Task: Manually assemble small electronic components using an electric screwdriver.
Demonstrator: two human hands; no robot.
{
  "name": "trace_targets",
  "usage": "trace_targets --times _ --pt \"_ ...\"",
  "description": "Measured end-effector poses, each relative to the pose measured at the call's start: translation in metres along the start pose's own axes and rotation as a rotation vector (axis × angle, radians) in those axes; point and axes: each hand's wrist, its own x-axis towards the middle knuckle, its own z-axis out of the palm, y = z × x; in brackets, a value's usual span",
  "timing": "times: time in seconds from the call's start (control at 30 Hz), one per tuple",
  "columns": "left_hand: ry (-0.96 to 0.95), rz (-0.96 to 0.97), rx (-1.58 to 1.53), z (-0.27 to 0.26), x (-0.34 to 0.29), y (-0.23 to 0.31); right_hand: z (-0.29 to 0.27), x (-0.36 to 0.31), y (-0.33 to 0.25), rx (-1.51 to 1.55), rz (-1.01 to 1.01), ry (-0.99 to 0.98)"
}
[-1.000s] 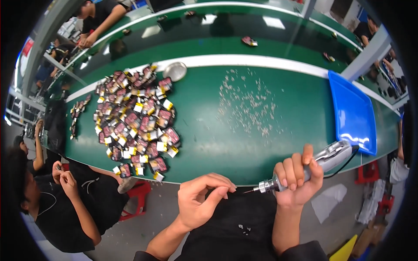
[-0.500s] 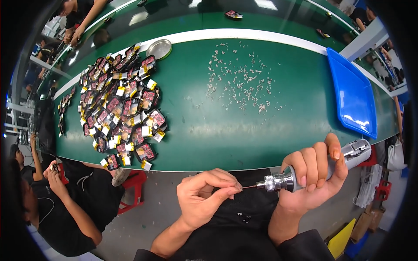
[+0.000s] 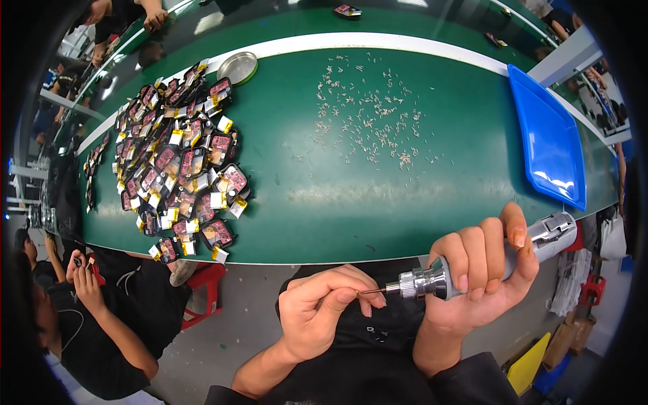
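Right hand: the right hand (image 3: 480, 270) was held below the near edge of the green table (image 3: 378, 196), palm toward the body, all fingers wrapped tight around a silver electric screwdriver (image 3: 486, 260), the thumb hidden behind its body.
Screwdriver: it lay nearly level, slightly raised at its butt end toward the right; the knurled chuck stuck out left of the fist, and a thin bit (image 3: 372, 291) pointed left from it.
Left hand: the left hand (image 3: 324, 312) came up from the lower edge, curled, with thumb and forefinger pressed together at the tip of the bit; whether a screw sat between them was too small to tell.
Bit and grip: the bit's tip met the left fingertips, just left of the chuck, over the dark clothing on the person's lap.
Small packs: a heap of small dark and red flat pieces with yellow and white tabs (image 3: 182, 162) covered the left part of the table, well apart from both hands.
Loose screws: tiny pale screws (image 3: 374, 121) lay scattered in the table's middle.
Blue tray: a blue rectangular tray (image 3: 550, 138) lay at the right end.
Metal dish: a round metal dish (image 3: 238, 67) sat at the far edge beside the heap.
Neighbour: another seated person (image 3: 81, 317) in dark clothing was at the lower left.
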Motion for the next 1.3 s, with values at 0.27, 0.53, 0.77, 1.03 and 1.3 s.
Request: trace_targets --times 0.27,0.53,0.77,1.03,1.3 --pt "-0.027 0.005 0.104 -0.002 0.011 0.004 -0.01 0.005 -0.001 -0.037 0.037 -0.053" --pt "-0.071 0.223 0.726 -0.005 0.006 -0.002 -0.006 -0.004 0.0 -0.153 -0.012 -0.056" --pt "0.0 -0.01 0.532 0.019 0.012 0.011 -0.014 -0.011 -0.009 0.01 0.056 0.134" --pt "-0.095 -0.003 0.673 0.026 0.02 0.033 0.009 -0.002 -0.023 -0.121 -0.069 0.243" --pt "-0.121 0.014 0.559 0.004 -0.002 0.013 0.008 -0.008 -0.008 -0.103 -0.006 0.121"
